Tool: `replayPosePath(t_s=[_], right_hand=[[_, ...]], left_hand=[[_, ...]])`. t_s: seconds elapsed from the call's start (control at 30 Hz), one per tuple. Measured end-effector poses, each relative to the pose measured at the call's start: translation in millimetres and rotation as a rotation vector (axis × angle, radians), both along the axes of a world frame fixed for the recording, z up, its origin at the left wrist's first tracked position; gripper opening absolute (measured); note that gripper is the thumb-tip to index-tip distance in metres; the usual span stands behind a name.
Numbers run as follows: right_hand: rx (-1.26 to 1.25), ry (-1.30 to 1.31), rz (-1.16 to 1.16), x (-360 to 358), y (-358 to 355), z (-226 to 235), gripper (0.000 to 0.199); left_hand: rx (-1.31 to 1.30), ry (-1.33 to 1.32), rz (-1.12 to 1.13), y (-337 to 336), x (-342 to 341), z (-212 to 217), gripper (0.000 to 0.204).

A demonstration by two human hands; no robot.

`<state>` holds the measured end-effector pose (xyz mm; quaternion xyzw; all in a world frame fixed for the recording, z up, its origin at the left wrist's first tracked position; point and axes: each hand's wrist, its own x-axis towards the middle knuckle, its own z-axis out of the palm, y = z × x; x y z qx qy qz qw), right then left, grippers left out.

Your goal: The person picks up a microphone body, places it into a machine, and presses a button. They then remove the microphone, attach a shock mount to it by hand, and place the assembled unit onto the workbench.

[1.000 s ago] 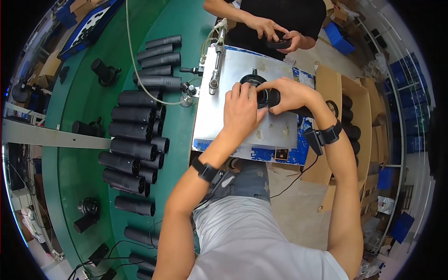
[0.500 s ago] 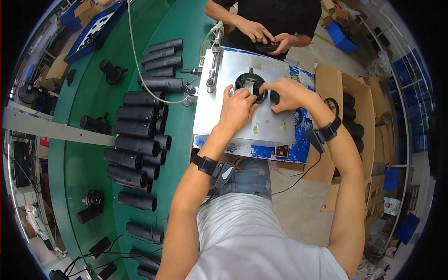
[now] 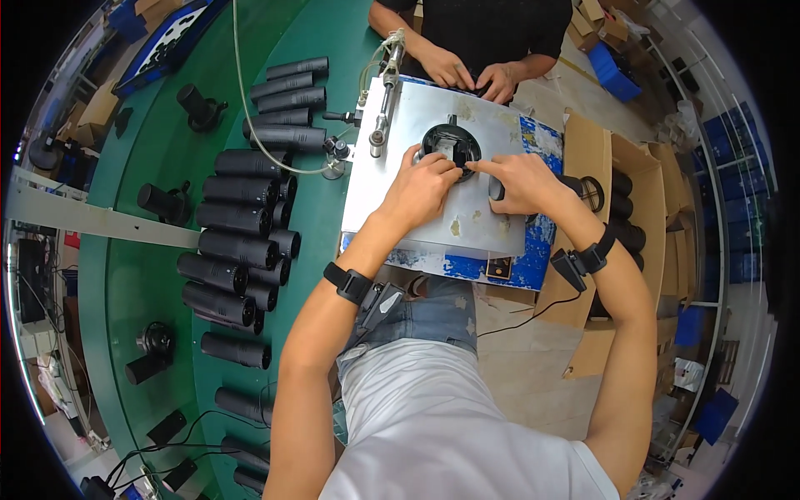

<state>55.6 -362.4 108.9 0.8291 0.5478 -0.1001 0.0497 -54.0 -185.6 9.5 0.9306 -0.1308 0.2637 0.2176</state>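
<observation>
Both hands are at the fixture. The left hand [image 3: 423,185] rests on the scuffed silver metal plate [image 3: 433,221] with its fingertips curled onto the near rim of the round black ring-shaped part [image 3: 451,143], which sits in the middle of that plate. The right hand [image 3: 518,183] comes in from the other side, forefinger stretched out and touching the ring's lower right edge; whether it is pinching anything small under the palm I cannot tell. The two hands are nearly touching each other, pressing on the part rather than wrapped around it.

Just to the left of the plate stands a slim upright metal press tool with a pale hose [image 3: 385,92], close to the ring but not on it. Across the plate, another person's two hands [image 3: 473,75] work on something dark at the far edge.

To do this well, I would say even finger pressure from both sides matters, keeping the ring flat and centred in its seat, with no tilt, and knuckles clear of the press tool.

On the green table [image 3: 167,275] to the left, rows of black cylindrical tubes [image 3: 237,242] lie stacked on their sides; cardboard boxes [image 3: 600,158] with more black parts sit to the right.
</observation>
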Motion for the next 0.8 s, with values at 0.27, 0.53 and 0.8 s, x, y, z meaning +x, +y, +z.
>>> replayPosePath(t_s=[0.27,0.53,0.8], right_hand=[[-0.344,-0.224,0.001,-13,18,4,0.080],[-0.181,0.083,-0.076,-1,17,41,0.075],[1.427,0.638,0.181,11,43,57,0.033]], left_hand=[[0.182,-0.056,0.197,-17,-3,-11,0.039],[-0.013,-0.004,0.180,-10,-18,-4,0.052],[-0.106,-0.006,0.271,-7,-27,6,0.050]])
